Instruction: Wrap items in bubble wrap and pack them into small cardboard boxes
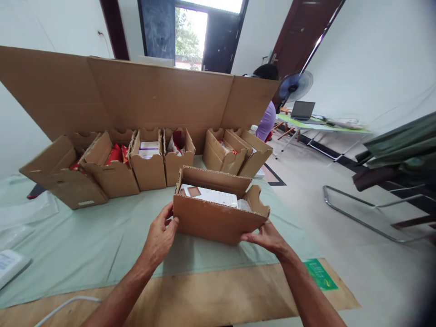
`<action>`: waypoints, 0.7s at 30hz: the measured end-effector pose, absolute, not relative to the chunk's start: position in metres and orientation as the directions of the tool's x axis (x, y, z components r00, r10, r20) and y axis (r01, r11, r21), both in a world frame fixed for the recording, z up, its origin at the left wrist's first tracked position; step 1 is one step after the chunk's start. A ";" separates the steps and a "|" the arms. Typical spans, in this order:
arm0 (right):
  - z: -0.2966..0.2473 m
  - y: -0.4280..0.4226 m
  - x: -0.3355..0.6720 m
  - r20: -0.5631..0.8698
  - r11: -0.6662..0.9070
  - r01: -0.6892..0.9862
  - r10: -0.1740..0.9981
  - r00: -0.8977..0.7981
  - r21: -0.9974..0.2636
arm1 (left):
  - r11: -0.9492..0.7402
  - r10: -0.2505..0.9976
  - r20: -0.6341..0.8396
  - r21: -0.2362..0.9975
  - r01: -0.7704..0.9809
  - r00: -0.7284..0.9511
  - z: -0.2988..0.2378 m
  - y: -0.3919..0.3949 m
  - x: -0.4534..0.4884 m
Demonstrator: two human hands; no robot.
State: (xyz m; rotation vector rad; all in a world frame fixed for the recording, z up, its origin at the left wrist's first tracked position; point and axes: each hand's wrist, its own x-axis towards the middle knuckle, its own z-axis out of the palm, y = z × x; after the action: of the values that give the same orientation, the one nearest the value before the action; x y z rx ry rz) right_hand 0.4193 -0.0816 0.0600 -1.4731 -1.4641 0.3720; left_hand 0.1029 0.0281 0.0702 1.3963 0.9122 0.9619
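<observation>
Between my two hands is an open-topped cardboard box (211, 222), slightly tilted over the green cloth. My left hand (159, 234) grips its left end, thumb on the front face. Under the lower right corner, my right hand (264, 236) holds it with the thumb along the front; the other fingers are partly hidden. Inside lie a white carton (214, 196) with a brown patch and something in clear plastic (243, 205). Behind it stands a row of similar boxes, among them one with red packets (117, 154) and one with white-and-purple cartons (149, 150). A gap shows in that row.
A tall cardboard panel (160, 97) rises behind the row. The green cloth (136, 236) covers most of the wooden table (221, 290). Plastic bags (30, 211) and a white pack (12, 265) lie left. A person in purple (267, 120) sits beyond, near a fan (295, 86) and a laptop (303, 111).
</observation>
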 end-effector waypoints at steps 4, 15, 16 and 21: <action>0.052 -0.100 0.401 0.433 0.157 0.620 0.841 0.325 -0.769 | -0.084 0.927 0.047 0.993 0.082 0.372 0.066 0.028 0.099; 0.057 -0.057 0.364 0.551 0.043 0.651 0.577 0.603 -0.758 | -0.419 0.859 0.180 0.785 0.456 0.479 -0.004 -0.047 0.069; 0.057 -0.051 0.361 0.568 0.035 0.668 0.561 0.602 -0.743 | -0.477 0.841 0.229 0.741 0.472 0.490 -0.011 -0.055 0.068; 0.050 -0.043 0.348 0.588 -0.040 0.679 0.463 0.663 -0.733 | -0.699 0.713 0.440 0.508 0.503 0.547 -0.025 -0.083 0.058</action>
State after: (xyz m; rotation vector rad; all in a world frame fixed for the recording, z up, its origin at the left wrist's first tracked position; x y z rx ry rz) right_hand 0.3484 -0.0432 0.0500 -1.6809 -0.9388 -0.2243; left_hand 0.0582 -0.0832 -0.0251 2.4647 1.0032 0.9146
